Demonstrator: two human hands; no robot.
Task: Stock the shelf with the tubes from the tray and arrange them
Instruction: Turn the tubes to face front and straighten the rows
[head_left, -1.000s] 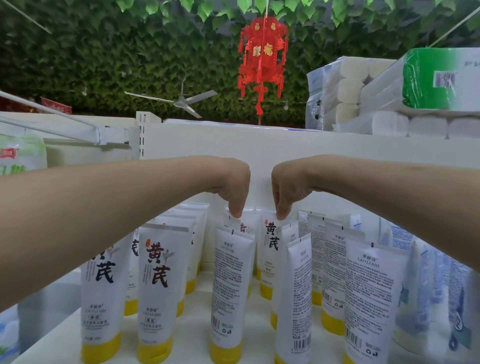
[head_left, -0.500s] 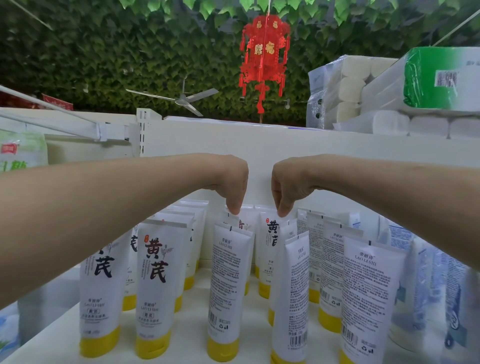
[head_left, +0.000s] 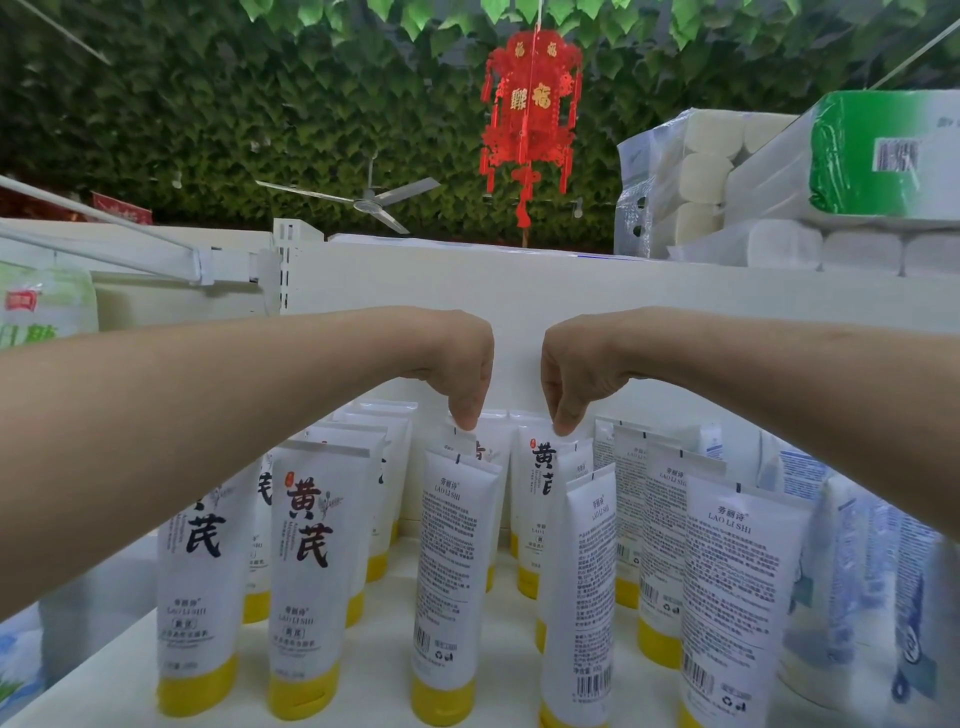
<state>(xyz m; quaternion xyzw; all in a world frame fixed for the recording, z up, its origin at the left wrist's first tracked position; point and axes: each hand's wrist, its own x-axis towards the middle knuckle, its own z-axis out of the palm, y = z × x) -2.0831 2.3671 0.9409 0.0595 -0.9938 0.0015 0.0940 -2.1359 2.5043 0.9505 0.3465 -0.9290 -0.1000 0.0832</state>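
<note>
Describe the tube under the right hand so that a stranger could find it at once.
Find the red lantern hanging above the white shelf. Below it, the right hand pinches the top edge of one tube. It faces forward with large black characters, whereas the tubes just in front show fine print and barcodes.

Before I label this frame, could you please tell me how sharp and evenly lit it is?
Head view: soft, even light, no hard shadows; labels on the centre tubes legible; the blue-printed packs at the right edge smear; wide-angle lens bows the forearms; leafy ceiling dim at upper left.
</note>
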